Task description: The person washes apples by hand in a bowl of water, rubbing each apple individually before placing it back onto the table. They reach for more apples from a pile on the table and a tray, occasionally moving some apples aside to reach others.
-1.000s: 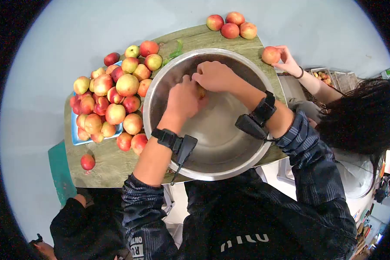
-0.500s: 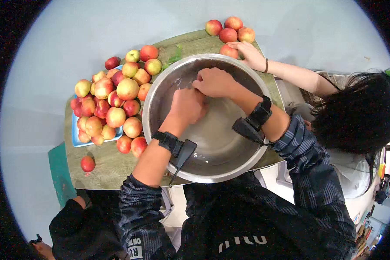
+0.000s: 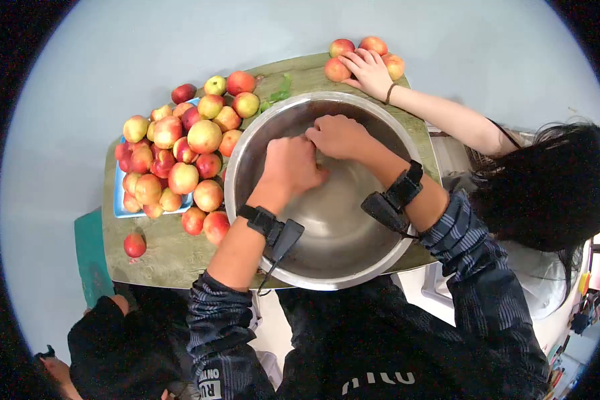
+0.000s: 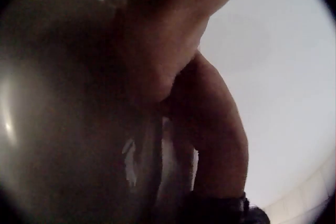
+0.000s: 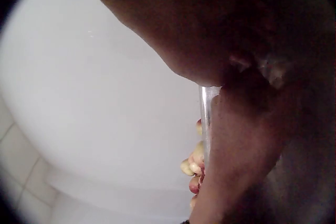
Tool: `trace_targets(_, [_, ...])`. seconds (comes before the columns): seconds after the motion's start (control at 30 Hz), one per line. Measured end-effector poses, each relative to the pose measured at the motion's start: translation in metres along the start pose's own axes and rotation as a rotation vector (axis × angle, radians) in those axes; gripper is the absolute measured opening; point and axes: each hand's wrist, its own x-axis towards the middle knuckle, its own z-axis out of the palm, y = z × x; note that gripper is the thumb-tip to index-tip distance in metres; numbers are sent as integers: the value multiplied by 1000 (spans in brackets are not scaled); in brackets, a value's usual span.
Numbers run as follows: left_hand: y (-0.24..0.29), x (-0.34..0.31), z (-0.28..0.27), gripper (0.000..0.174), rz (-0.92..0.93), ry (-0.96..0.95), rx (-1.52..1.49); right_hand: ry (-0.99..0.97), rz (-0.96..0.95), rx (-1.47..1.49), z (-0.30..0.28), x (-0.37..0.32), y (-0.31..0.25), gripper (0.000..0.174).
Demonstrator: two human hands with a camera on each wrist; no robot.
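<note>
Both hands are together low inside a large steel basin (image 3: 317, 280) with clear water in it. My left hand (image 3: 292, 163) curls round a nectarine, which the hands mostly hide; a dim yellowish patch of the nectarine (image 5: 278, 71) shows in the right wrist view. Against the left hand's knuckles, my right hand (image 3: 341, 137) bends its fingers down over the same fruit. In the left wrist view the two hands overlap, dark against the basin wall.
Left of the basin, nectarines (image 3: 205, 137) heap over a blue tray (image 3: 120, 200); one loose nectarine (image 3: 135, 245) lies nearer. Green leaves (image 3: 280, 90) lie behind the basin. At the back right, another person's hand (image 3: 370, 72) rests over several nectarines (image 3: 393, 65). Someone else sits at lower left.
The other person's hand has carried a nectarine leftward to the back group and now lies over it. My hands stay in the basin, shifting slightly; the fruit between them is now more hidden.
</note>
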Motion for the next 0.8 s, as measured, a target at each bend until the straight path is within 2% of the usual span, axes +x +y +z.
trace_targets(0.13, [-5, 1, 7, 26, 34, 57, -38, 55, -36, 10, 7, -4, 1, 50])
trace_targets(0.27, [-1, -1, 15, 23, 105, 55, -103, -7, -79, -93, -2, -14, 0, 45])
trace_targets(0.3, [-4, -2, 19, 20, 175, 138, -156, -10, -72, -104, -5, -17, -1, 45])
trace_targets(0.4, [0, -1, 14, 18, 131, 122, -251, -72, 3, -76, -14, -18, -8, 43])
trace_targets(0.5, [-2, -2, 15, 20, 107, 242, -338, -78, 27, 3, -15, -15, -11, 41])
trace_targets(0.57, [-3, -1, 12, 20, 74, 178, -355, -86, 42, 30, -12, -10, -7, 38])
trace_targets(0.67, [3, -8, 11, 22, 39, 141, -315, 0, -226, -79, 10, -7, 19, 34])
trace_targets(0.7, [5, -9, 8, 24, 29, 143, -290, 10, -276, -66, 0, -11, 12, 33])
trace_targets(0.73, [7, -9, 3, 25, 2, 131, -287, 75, -505, -242, -5, -14, 9, 33])
trace_targets(0.8, [11, -9, -9, 28, -53, 111, -284, 91, -526, -250, -5, -12, 11, 31])
